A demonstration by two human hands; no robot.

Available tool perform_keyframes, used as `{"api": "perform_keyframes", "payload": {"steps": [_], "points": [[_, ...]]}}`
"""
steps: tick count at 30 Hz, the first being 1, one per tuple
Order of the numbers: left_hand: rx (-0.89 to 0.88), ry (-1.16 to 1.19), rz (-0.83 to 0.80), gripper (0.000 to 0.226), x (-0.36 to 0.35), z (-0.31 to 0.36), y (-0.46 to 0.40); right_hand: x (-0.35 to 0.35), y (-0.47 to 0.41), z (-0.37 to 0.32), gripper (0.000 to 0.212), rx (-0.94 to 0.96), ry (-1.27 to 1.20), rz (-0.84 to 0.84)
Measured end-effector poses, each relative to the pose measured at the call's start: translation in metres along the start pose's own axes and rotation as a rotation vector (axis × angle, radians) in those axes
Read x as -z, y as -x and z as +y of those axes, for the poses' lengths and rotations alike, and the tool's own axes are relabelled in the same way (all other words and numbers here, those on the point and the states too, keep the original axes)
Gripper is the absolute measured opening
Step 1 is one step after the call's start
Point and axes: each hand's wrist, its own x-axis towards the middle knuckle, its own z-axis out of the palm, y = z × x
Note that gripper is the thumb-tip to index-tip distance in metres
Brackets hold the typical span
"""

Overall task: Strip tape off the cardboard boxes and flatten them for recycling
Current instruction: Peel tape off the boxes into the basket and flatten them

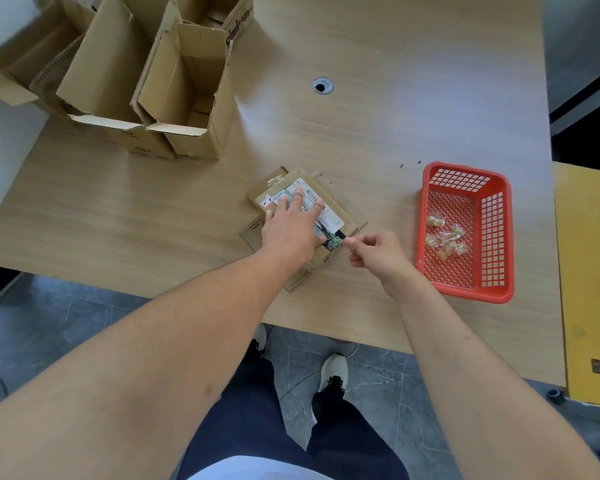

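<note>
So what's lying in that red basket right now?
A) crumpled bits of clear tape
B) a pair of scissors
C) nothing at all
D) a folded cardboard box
A: the red basket holds several small crumpled bits of clear tape on its mesh floor, and no scissors or cardboard.

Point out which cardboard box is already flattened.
The small box under the left hand near the red basket, lying flat; the boxes at the table's far-left corner stand open.
</note>
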Motion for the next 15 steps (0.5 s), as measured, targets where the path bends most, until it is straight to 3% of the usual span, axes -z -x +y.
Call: {"api": "perform_keyframes", "payload": {"steps": [3,6,9,12,15], "points": [[-0.003,0.003,0.002,0.079,-0.001,0.000,0.000,-0.004,0.001,0.000,0.011,0.074,-0.090,0.191],[-0.003,0.008,-0.001,0.078,0.000,0.000,0.000,-0.009,0.001,0.001,0.026,0.139,0.001,0.321],[-0.007,0.002,-0.001,0.079,0.000,0.000,-0.001,-0.011,0.002,0.002,0.027,0.248,0.148,0.431],[-0.006,0.007,0.001,0.079,0.000,0.000,0.000,-0.014,0.002,0.005,0.017,0.401,0.259,0.389],[-0.009,0.007,0.001,0.079,0.000,0.000,0.000,-0.017,0.002,0.012,0.025,0.452,0.269,0.279]]}}
